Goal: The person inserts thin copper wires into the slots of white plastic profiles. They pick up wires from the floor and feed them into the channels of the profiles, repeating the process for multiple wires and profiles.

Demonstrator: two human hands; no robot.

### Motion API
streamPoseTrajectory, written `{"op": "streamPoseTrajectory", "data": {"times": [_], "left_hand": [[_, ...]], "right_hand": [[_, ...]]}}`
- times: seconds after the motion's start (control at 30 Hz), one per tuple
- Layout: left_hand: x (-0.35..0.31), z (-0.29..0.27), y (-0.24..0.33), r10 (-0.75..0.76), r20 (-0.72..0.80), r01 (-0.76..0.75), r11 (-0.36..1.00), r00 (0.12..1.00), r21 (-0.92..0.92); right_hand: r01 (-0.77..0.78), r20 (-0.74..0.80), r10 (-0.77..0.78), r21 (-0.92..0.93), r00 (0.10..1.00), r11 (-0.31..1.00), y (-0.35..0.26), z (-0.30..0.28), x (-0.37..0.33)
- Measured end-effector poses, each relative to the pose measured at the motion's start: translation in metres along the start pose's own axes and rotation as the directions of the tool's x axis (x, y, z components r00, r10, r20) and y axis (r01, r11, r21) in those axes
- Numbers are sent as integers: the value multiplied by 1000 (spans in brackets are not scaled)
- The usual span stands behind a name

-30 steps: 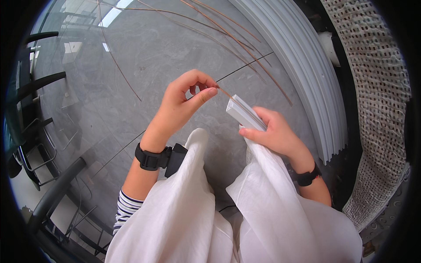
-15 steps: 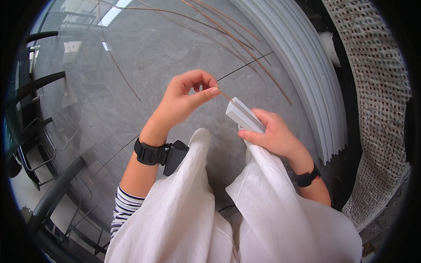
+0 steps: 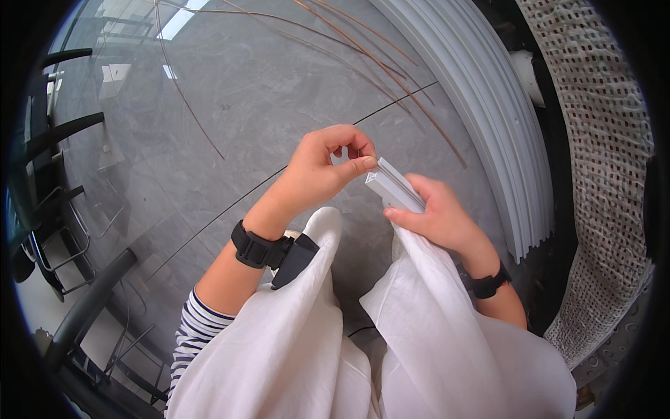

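My right hand (image 3: pixel 440 213) is wrapped round a short white grooved profile (image 3: pixel 395 191), its open hollow end tilted toward the upper left. My left hand (image 3: pixel 326 159) is closed in a pinch right at that end, thumb and forefinger touching or nearly touching the profile's upper corner. Between those fingertips is a thin brown strip, now mostly hidden by them and by the groove. Black straps circle both wrists; the left one (image 3: pixel 255 246) carries a black block.
Long thin brown strips (image 3: pixel 391 72) lie across the grey tiled floor (image 3: pixel 237 105). Long white profiles (image 3: pixel 481 105) are stacked at the right, beside a beige woven cover (image 3: pixel 600 140). Black chair parts (image 3: pixel 94 300) stand at the left. White cloth (image 3: pixel 279 342) covers my legs.
My left hand has moved right and slightly down to the profile's end. The brown strip length that showed between fingers and profile has nearly vanished. My right hand stays almost still.
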State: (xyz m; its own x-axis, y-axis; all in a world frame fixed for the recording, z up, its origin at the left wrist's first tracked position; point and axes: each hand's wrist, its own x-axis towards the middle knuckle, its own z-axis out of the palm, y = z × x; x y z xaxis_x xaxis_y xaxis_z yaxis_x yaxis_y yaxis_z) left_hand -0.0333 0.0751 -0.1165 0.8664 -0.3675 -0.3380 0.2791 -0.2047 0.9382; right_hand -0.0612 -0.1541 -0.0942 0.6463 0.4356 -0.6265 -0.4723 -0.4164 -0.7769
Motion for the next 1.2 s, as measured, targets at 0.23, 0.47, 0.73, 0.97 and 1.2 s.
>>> {"op": "streamPoseTrajectory", "data": {"times": [0.23, 0.47, 0.73, 0.97, 1.2], "left_hand": [[0, -8, 2, -134, 119, 144, 986, 984, -82], [0, -6, 1, -224, 179, 247, 962, 958, -119], [-9, -52, -43, -27, -317, 97, 973, 948, 208], [-60, -177, -75, 380, -277, 209, 212, 882, 955], [-59, -201, -79, 231, 7, -34, 113, 973, 993]], "right_hand": [[-21, 56, 22, -23, 998, 1000, 2, 2, -1], [-37, 65, 38, -22, 997, 999, 5, 3, -5], [-25, -37, 20, -129, 999, 991, 4, 2, 3], [-38, -67, 29, -144, 997, 989, 6, 5, 1], [-47, -87, 30, -209, 996, 977, 2, 8, 4]]}}
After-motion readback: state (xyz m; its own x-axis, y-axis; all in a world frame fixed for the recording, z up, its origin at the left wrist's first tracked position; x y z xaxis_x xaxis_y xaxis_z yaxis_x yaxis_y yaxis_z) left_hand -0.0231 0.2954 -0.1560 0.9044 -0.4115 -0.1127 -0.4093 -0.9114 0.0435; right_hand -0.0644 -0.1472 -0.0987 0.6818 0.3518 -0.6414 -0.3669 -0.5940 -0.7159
